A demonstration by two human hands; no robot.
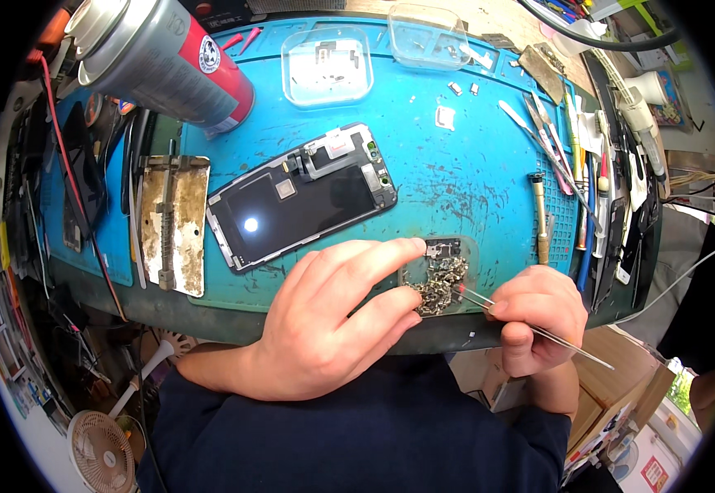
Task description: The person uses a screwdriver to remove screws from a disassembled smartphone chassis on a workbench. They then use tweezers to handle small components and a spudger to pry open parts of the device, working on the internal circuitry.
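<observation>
My right hand (542,316) pinches a pair of thin metal tweezers (575,346). Their tips reach into a heap of tiny metal phone parts (442,283) in a shallow clear tray (474,251) by the mat's near edge. What the tips touch is too small to make out. My left hand (324,316) lies at the tray's left side, fingers stretched out, the index fingertip against a small dark part (443,246) at the heap's far end. Its thumb is hidden. Beyond my left hand a phone screen assembly (316,193) lies slantwise, with metal brackets and flex cable showing.
A spray can (168,70) stands far left, above a metal clamp holder (174,222). Clear plastic boxes (327,94) with small parts sit at the back. Tweezers and blades (550,144), a brush (540,205) and other tools line the blue mat's (472,177) right side.
</observation>
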